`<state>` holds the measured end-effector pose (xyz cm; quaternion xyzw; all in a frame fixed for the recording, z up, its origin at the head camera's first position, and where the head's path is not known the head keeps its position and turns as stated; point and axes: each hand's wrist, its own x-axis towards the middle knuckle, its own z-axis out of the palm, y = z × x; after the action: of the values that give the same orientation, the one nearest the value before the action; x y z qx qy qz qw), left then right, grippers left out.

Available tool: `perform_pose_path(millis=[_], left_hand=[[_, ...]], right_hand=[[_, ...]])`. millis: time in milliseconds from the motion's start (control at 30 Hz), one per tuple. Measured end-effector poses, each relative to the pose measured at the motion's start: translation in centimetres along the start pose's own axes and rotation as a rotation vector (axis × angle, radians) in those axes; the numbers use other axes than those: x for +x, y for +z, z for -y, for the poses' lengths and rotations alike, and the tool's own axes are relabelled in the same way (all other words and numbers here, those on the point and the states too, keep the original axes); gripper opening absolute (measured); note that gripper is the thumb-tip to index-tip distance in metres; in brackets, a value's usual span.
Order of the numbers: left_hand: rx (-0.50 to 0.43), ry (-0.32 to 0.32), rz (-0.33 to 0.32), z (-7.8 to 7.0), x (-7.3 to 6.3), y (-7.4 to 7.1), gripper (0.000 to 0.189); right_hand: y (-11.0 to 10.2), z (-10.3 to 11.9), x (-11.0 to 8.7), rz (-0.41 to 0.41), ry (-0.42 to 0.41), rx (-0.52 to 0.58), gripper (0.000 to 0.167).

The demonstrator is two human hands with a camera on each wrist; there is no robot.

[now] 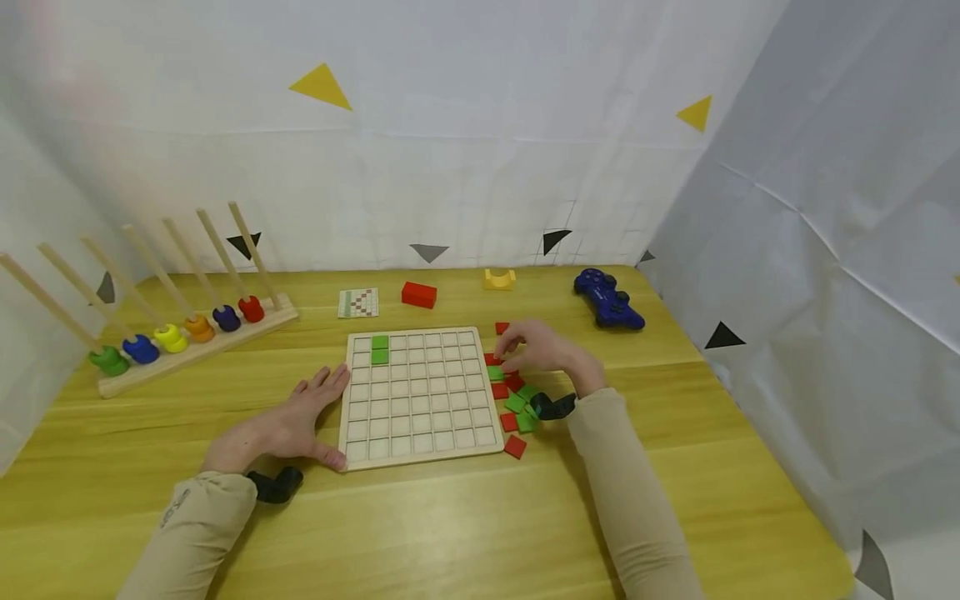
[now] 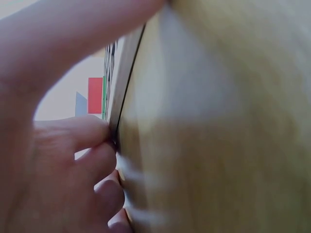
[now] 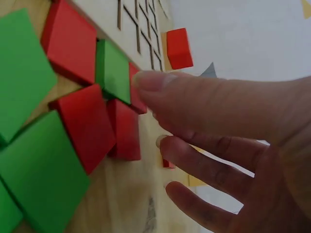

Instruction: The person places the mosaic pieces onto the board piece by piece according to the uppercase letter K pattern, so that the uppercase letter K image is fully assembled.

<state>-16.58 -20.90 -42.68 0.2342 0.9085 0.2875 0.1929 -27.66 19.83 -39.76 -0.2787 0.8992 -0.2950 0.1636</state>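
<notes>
A wooden grid board (image 1: 422, 457) lies in front of me, with two green tiles (image 1: 380, 356) in its upper left cells. My left hand (image 1: 296, 421) is spread along the board's left edge, thumb at the lower corner and fingers higher up. At the board's right side my right hand (image 1: 546, 347) hovers over loose tiles, fingers bent loosely. In the right wrist view its thumb overlaps a red tile (image 3: 136, 94) beside a green tile (image 3: 116, 73); whether it touches is unclear. More red tiles (image 1: 515, 447) and green tiles (image 1: 527, 422) lie below that hand.
Behind the board are a pattern card (image 1: 358, 303), a red block (image 1: 418, 294) and a yellow arched block (image 1: 499, 279). A blue game controller (image 1: 609, 298) lies at the back right. A wooden peg stand (image 1: 217, 340) with coloured rings occupies the left.
</notes>
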Motion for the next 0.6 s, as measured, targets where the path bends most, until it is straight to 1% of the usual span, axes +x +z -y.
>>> perform_pose_path(millis=[200, 267, 600], left_hand=[[0.011, -0.005, 0.004, 0.01, 0.26, 0.07, 0.134], [0.008, -0.009, 0.005, 0.01, 0.25, 0.06, 0.134], [0.002, -0.019, 0.004, 0.05, 0.07, 0.02, 0.135]], right_hand=[[0.17, -0.78, 0.1, 0.012, 0.032, -0.05, 0.014], [0.34, -0.89, 0.21, 0.017, 0.031, -0.069, 0.014], [0.87, -0.33, 0.5, 0.004, 0.033, -0.109, 0.02]])
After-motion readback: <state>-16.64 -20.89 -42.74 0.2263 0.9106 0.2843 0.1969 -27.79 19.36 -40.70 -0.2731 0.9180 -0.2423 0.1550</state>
